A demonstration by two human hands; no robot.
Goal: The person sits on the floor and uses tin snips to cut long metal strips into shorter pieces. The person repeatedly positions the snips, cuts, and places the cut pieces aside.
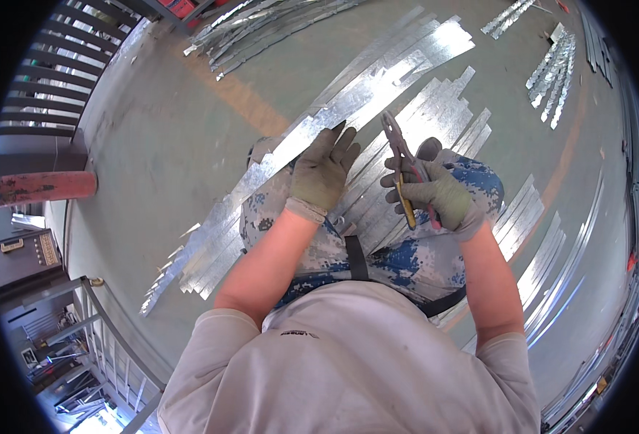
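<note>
My left hand [323,168], in a grey-green work glove, is held over a long shiny metal strip [265,173] that runs diagonally past my knees. Its fingers are stretched out and slightly apart, with dark tips, and I see nothing gripped in them. In my gloved right hand [439,194] is a pair of pliers [397,137] with red and yellow handle grips. The plier jaws point up and away from me. Beneath both hands, more flat metal strips [435,108] lie side by side on the floor, partly hidden by my legs.
A bundle of thin metal strips [276,29] lies at the far left, with another fanned-out bundle [553,72] at the far right. Long thin strips [565,267] stretch along my right. To the left are a red cylinder [44,188], a slatted metal rack [66,72] and a metal railing [117,354].
</note>
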